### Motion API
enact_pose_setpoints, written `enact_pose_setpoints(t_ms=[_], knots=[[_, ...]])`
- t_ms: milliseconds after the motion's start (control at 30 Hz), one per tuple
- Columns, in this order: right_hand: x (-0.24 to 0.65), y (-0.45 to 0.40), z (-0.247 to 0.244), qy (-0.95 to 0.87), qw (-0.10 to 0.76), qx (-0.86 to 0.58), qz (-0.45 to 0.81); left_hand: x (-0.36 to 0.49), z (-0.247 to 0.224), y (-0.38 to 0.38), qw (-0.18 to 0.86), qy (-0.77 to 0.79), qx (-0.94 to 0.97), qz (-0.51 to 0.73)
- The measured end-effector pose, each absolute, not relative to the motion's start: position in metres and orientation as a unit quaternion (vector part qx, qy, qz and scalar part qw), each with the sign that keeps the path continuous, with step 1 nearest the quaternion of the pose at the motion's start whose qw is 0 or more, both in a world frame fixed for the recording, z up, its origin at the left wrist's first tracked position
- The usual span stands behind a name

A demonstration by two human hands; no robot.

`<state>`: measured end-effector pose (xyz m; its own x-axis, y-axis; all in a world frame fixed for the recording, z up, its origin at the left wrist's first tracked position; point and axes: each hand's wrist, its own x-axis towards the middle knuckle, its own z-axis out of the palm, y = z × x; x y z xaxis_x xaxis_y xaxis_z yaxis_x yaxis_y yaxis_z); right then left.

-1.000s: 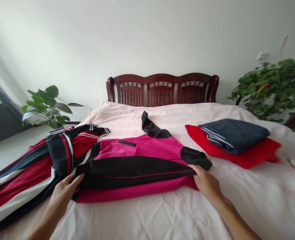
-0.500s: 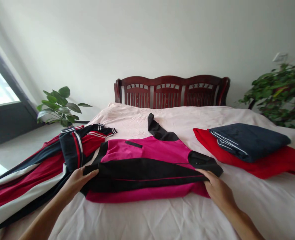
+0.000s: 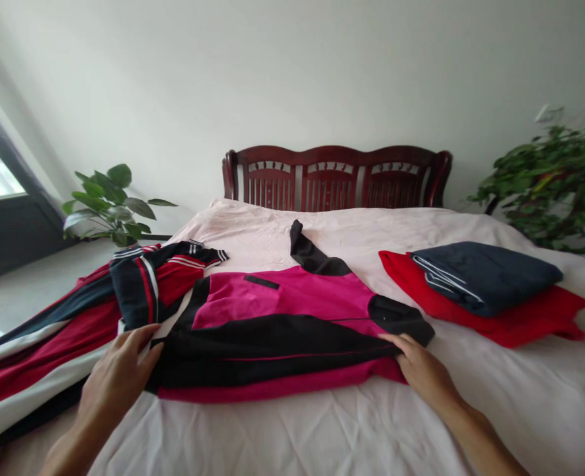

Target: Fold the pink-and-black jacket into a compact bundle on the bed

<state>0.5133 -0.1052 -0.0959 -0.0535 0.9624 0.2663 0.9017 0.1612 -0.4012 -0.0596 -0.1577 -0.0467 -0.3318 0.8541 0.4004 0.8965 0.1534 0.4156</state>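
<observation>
Magenta-black jacket [image 3: 282,294]: flat on bed [image 3: 292,436], long axis crosswise, black sleeve [image 3: 312,254] pointing toward headboard [image 3: 336,178].
Left hand [image 3: 116,377]: on left end of black fold [image 3: 272,350].
Right hand [image 3: 424,373]: on right end.
Grip: fingers extended, both hands; pinch or no pinch, cannot tell.

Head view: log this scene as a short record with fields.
Left hand: on the near black edge of the magenta-and-black garment, beside the striped garment
Right hand: on the same edge, at its far end
Garment state: laid flat, partly folded
Right side: folded navy garment on a red garment
Surface: pale pink bedsheet
Behind: dark wood headboard
</observation>
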Motion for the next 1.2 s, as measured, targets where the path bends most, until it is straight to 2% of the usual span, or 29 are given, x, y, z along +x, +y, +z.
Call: enact_pose_setpoints(t_ms=[100,267,533,700,867,1200], knots=[[0.517,-0.102,-0.094,-0.739,0.288,-0.604,0.084,-0.034,-0.028,-0.16,0.06,-0.696,-0.65,-0.298],[0.508,-0.105,-0.079,-0.788,0.293,-0.537,0.073,0.028,-0.006,-0.134,-0.035,-0.616,-0.73,-0.294],[0.462,-0.131,-0.064,-0.847,0.253,-0.451,-0.121,0.155,0.006,-0.043,-0.118,-0.535,-0.81,-0.209],[0.468,-0.13,-0.073,-0.807,0.365,-0.439,-0.153,0.192,-0.011,-0.021,-0.143,-0.475,-0.858,-0.13],[0.477,-0.129,-0.078,-0.77,0.441,-0.438,-0.139,0.191,-0.023,-0.021,-0.129,-0.476,-0.868,-0.062],[0.474,-0.134,-0.083,-0.795,0.413,-0.416,-0.157,0.216,-0.031,-0.029,-0.049,-0.547,-0.835,-0.026]])
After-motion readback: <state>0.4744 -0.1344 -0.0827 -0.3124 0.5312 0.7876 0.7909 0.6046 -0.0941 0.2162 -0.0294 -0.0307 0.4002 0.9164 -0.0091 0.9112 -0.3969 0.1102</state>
